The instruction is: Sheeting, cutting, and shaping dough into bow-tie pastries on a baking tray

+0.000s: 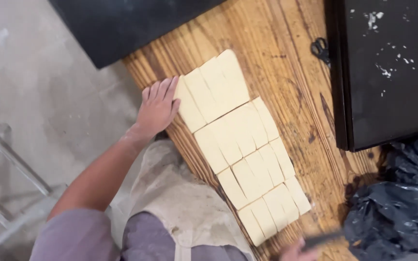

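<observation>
The left hand [158, 107] lies flat and open against the far end of the long pale cut dough sheet [243, 145], whose length runs back toward the right hand [298, 251], closed on a dark blade handle [322, 239].

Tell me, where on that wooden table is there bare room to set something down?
Bare wood lies between the cut pale dough sheet and the black tray, near small black scissors. The near edge is crowded by the left hand.

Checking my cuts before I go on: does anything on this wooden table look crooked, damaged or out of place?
Mostly tidy. The dough strips lie in neat rows, but the row by the left hand is fanned slightly askew from the rest. White specks spatter the black board on the right, and scissors lie at its edge. Nothing looks damaged.
</observation>
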